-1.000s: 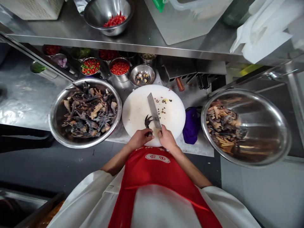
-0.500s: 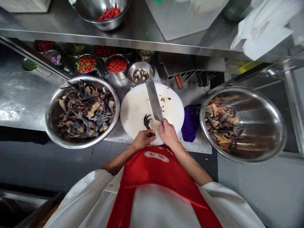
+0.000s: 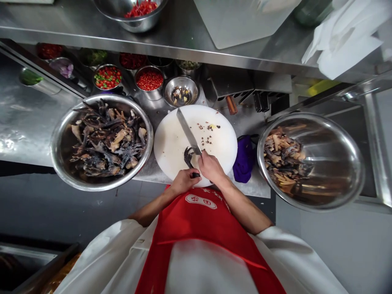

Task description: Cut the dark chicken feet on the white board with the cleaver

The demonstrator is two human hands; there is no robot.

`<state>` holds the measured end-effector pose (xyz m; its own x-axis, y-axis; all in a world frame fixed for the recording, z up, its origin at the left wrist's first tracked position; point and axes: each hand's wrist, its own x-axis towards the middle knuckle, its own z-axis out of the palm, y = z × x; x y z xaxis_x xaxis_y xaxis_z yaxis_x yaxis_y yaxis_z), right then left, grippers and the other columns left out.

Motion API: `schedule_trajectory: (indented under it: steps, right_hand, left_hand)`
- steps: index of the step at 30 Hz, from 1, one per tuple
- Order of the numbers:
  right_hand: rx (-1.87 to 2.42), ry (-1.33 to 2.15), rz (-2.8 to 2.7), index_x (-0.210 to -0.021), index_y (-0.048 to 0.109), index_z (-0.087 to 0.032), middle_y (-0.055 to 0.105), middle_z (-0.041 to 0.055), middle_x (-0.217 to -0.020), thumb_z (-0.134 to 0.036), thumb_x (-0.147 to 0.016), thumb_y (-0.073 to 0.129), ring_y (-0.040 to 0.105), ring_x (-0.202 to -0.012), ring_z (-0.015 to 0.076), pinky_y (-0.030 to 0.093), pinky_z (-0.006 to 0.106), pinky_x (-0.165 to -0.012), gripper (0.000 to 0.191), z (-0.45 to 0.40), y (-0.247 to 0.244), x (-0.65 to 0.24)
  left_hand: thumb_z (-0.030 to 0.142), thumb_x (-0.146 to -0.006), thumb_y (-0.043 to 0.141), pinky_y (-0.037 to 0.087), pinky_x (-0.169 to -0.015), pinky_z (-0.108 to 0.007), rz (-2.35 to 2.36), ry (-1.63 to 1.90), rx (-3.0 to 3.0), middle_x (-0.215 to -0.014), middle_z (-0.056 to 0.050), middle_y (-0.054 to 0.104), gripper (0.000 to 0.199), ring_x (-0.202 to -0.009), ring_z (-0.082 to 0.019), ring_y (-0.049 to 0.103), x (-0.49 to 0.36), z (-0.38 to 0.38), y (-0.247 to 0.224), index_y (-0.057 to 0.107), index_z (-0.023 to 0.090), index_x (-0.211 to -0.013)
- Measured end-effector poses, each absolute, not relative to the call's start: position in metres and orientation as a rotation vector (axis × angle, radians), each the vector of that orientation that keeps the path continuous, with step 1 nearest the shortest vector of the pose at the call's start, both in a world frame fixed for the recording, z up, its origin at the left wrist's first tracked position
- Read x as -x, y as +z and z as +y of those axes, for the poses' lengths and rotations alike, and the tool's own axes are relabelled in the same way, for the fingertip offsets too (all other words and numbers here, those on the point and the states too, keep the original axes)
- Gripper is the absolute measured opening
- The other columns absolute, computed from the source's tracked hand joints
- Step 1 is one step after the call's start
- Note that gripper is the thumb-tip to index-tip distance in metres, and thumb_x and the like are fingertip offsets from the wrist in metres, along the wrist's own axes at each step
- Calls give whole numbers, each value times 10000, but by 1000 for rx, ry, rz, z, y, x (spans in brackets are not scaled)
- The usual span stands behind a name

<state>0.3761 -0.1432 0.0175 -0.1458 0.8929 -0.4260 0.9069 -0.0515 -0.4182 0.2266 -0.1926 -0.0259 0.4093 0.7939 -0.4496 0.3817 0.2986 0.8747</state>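
Note:
A round white cutting board [image 3: 167,143] lies in front of me. At its near edge my left hand [image 3: 184,181] is closed on the leg end of a dark chicken foot [image 3: 188,157], whose claws point away from me on the board. My right hand [image 3: 212,166] is wrapped round the handle of a cleaver [image 3: 188,131]. Its blade slants to the far left across the board, the lower part right beside the claws. Small dark and yellowish scraps [image 3: 206,141] are scattered to the right of the blade.
A steel bowl [image 3: 56,151] heaped with dark chicken feet stands left; another bowl [image 3: 337,161] holding cut pieces stands right. A purple cloth [image 3: 244,159] lies beside the board. Behind are a small scrap bowl [image 3: 181,90], chopped chili containers [image 3: 150,81], a knife rack [image 3: 229,83] and an overhead shelf [image 3: 177,41].
The cleaver has swung its tip to the left and its blade now stands more edge-on, close to the claws. My right hand shifted slightly left. The left hand keeps hold of the chicken foot.

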Motion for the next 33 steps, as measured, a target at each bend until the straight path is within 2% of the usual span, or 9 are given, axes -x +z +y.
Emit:
schedule_trajectory:
  steps: [4,9,18,21,24,29,33]
  right_hand:
    - [-2088,-930,2195,-1064,520,-134,694,114,-871,-281,-991,266,656,-837,235,380,273,-676,302,-143,24,-373]
    - [-1947,-990,2044,-1059,536,-130,701,140,-902,-235,-971,324,668,-833,250,392,284,-671,253,-140,1,-368]
    - [-1951,-1033,2110,-1067,546,-137,696,132,-912,-257,-973,328,661,-834,242,403,285,-701,266,-142,-13,-381]
    - [-1959,-1078,2154,-999,561,-156,697,123,-923,-271,-959,367,650,-850,229,398,274,-714,229,-140,-19,-398]
    - [-2028,-1053,2173,-970,559,-169,698,110,-893,-290,-950,380,641,-830,227,389,273,-698,217,-140,-18,-410]
    - [-2092,-998,2314,-960,540,-179,690,94,-824,-330,-968,338,634,-786,235,379,282,-679,252,-143,3,-404]
    - [-2019,-959,2372,-982,531,-176,693,100,-851,-327,-987,307,642,-817,237,380,283,-690,271,-139,6,-389]
  left_hand:
    - [385,-777,604,406,-599,-223,1196,372,-1311,-724,18,644,320,-620,-108,515,-227,-192,-27,701,180,-1004]
    - [329,-768,610,399,-601,-211,1184,349,-1280,-740,21,645,300,-618,-96,515,-227,-193,-28,695,179,-1014]
    - [440,-799,579,388,-607,-217,1285,395,-1281,-713,34,557,291,-634,-98,479,-185,-192,-7,597,191,-947]
    - [408,-827,493,373,-561,-216,1401,438,-1229,-656,42,512,234,-579,-95,454,-161,-183,-8,570,198,-897]
    - [362,-830,434,353,-522,-226,1495,398,-1205,-612,49,478,224,-546,-109,448,-148,-169,-10,555,210,-941]
    - [302,-821,448,365,-605,-266,1590,289,-1432,-673,24,518,126,-660,-145,506,-152,-139,-3,511,211,-880]
    - [295,-824,447,342,-607,-283,1552,216,-1558,-680,18,513,100,-658,-156,495,-157,-124,1,488,214,-865]
